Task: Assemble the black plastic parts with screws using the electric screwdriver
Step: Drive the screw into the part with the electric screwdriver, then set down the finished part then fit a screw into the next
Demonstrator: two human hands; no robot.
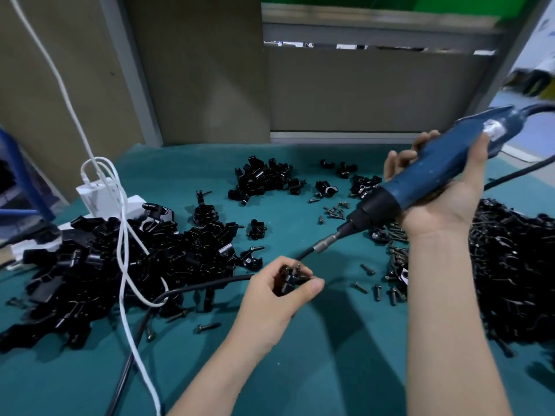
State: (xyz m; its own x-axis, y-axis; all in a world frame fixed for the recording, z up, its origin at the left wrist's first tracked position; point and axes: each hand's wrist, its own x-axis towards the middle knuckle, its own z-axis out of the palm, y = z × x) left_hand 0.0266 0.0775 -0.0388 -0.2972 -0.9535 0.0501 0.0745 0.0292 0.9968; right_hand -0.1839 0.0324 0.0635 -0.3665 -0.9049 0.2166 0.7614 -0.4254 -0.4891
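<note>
Fingers (271,267) of the left hand (270,292) are curling round a black plastic part (289,280) over the near middle of the teal table (345,370). The right hand (444,204) is gripping the blue electric screwdriver (435,174), tilted, its bit (309,251) pointing down-left, close to that part. Loose screws (333,211) are lying between heaps of black parts (120,265) at left, far and right.

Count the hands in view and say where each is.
2. The left hand grips a black plastic part near centre; the right hand holds the electric screwdriver at right.
</note>
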